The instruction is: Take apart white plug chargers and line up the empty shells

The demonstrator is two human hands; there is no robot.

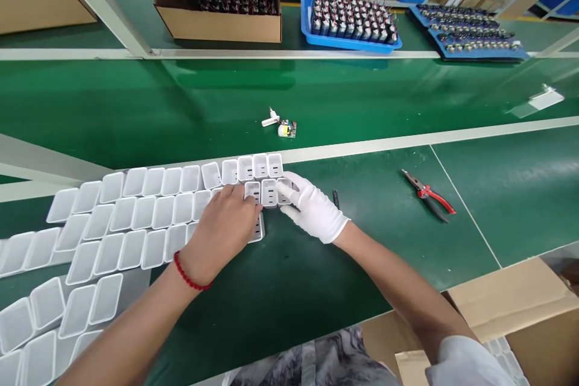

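Observation:
Rows of white plastic boxes stand open side up on the green bench. My left hand, bare with a red bracelet, lies over the right part of the rows, its fingers bent down at the boxes; whether it grips one is hidden. My right hand, in a white glove, touches the right end of the second row, with its fingers apart around the slotted end box. Beside it stands another slotted box. A slotted box below is partly covered by my left hand.
Red-handled pliers and a small black piece lie to the right. A circuit board is on the green belt. Behind stand a carton, a blue tray and blue foam. An open carton is at lower right.

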